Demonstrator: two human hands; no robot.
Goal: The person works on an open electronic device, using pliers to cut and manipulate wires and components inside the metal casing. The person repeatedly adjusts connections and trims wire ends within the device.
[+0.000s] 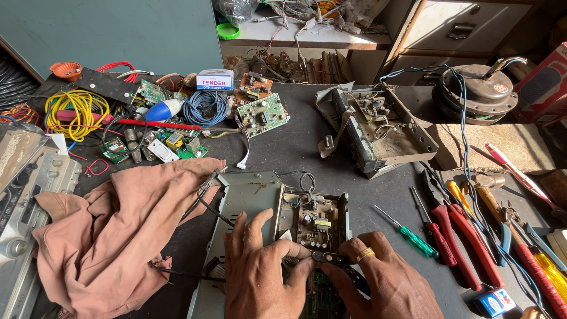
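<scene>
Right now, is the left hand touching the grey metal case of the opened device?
Touching. The head view shows the left hand lying flat on the grey metal case, fingers spread over its lid beside the exposed circuit board.

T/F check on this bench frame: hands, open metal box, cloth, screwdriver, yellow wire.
1. Both hands, left hand and right hand, work at the open grey metal box with a circuit board. True.
2. The pinkish-brown cloth lies right of the box. False: it lies left.
3. The green-handled screwdriver lies on the table, unheld. True.
4. The yellow wire coil sits beside the right hand. False: it is far off, at the table's far left.
</scene>
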